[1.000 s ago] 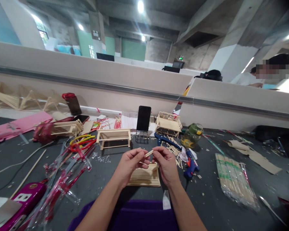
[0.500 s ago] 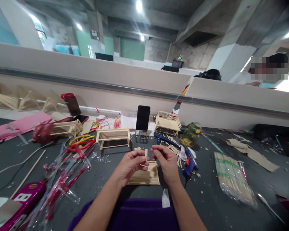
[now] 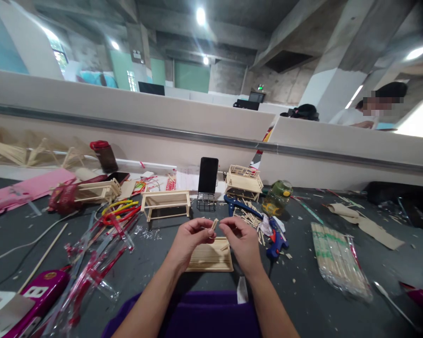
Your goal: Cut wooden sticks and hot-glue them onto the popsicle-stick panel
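Note:
My left hand [image 3: 193, 237] pinches a short piece of wooden stick [image 3: 215, 224] between thumb and fingertips, its top leaning right. Just right of it, my right hand [image 3: 242, 237] has thumb and forefinger drawn together; whatever they hold, if anything, is too small to make out. Below both hands a panel of wooden sticks laid side by side [image 3: 207, 259] lies flat on the table. A short stick [image 3: 225, 247] sits at the panel's right end, partly behind my right hand.
Behind stand a small wooden frame [image 3: 166, 205], a phone on a wire stand [image 3: 207, 176] and a wooden chair-like model [image 3: 244, 180]. Rightward lie a blue glue gun [image 3: 278, 241], a green bottle [image 3: 278, 197] and bagged sticks [image 3: 338, 258]. Red plastic clamps [image 3: 88, 267] clutter the left.
The stick in my left hand has gone from upright to tilted right. My right hand has come slightly lower and its fingertips are nearer the stick. The view has shifted a little.

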`<state>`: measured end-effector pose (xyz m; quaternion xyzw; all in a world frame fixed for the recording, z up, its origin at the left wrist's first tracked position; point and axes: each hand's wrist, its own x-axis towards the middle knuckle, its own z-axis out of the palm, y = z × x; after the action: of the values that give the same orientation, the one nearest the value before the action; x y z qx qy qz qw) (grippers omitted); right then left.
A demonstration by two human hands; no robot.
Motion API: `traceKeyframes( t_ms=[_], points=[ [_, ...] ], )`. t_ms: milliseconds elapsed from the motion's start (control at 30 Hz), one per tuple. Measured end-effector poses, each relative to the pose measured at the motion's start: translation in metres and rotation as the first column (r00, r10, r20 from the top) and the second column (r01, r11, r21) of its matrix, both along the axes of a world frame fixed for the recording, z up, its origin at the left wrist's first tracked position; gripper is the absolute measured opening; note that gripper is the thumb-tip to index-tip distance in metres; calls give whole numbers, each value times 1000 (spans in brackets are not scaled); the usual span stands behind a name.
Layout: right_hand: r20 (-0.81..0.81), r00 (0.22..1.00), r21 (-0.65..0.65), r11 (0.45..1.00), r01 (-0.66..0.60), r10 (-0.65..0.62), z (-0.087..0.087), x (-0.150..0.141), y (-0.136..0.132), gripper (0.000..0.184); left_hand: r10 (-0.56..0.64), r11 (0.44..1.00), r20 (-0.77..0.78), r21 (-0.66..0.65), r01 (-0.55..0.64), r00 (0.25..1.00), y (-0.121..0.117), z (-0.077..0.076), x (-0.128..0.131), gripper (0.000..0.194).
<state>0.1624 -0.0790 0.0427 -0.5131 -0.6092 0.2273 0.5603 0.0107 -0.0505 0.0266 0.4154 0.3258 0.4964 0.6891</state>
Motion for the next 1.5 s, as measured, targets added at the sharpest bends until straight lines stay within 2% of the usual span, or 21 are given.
traceKeyframes(
  t_ms=[233, 633, 700, 800, 900, 967, 1033, 1067, 1133, 1200, 1267, 1333, 1500],
  points=[
    [129, 992, 29, 999, -12, 8, -1, -9, -5, 11, 13, 999, -57, 40, -11, 998, 0, 0, 1, 24],
    [163, 987, 51, 999, -2, -7, -1, -9, -5, 14, 17, 999, -25, 42, -16, 1000, -2, 0, 2, 22],
    [182, 982, 51, 998, 40, -49, 2, -3, -5, 18, 19, 1000, 22, 1, -19, 1000, -1, 1, 1, 23],
    [269, 939, 39, 977, 210, -213, 9, 23, -7, 25, 66, 993, 106, -106, -55, 992, 1, 3, -1, 26],
    [482, 788, -29, 892, 450, -382, 10, 65, -15, 31, 117, 978, 166, -192, -84, 979, 4, 5, -3, 30],
    [615, 632, -80, 761, 644, -471, 4, 95, -22, 33, 130, 972, 194, -217, -86, 972, 4, 6, -3, 30],
    [738, 519, -156, 639, 754, -432, -5, 120, -27, 36, 124, 972, 211, -224, -76, 970, 4, 6, -2, 29],
    [778, 508, -225, 592, 774, -368, -10, 130, -29, 39, 122, 972, 215, -224, -72, 969, 4, 6, -2, 28],
    [795, 557, -360, 551, 753, -241, -22, 141, -30, 47, 125, 972, 223, -221, -75, 967, 4, 6, -2, 28],
    [763, 616, -446, 531, 720, -195, -32, 144, -29, 53, 135, 972, 231, -217, -84, 963, 5, 6, -3, 27],
    [730, 649, -474, 525, 707, -216, -42, 143, -26, 54, 140, 972, 241, -217, -87, 960, 5, 7, -4, 26],
    [673, 684, -482, 533, 695, -283, -49, 142, -23, 46, 137, 972, 251, -218, -82, 958, 4, 8, -4, 26],
    [479, 772, -526, 568, 633, -417, -57, 146, -22, 29, 127, 975, 252, -209, -74, 959, 3, 9, -4, 27]
  ],
)
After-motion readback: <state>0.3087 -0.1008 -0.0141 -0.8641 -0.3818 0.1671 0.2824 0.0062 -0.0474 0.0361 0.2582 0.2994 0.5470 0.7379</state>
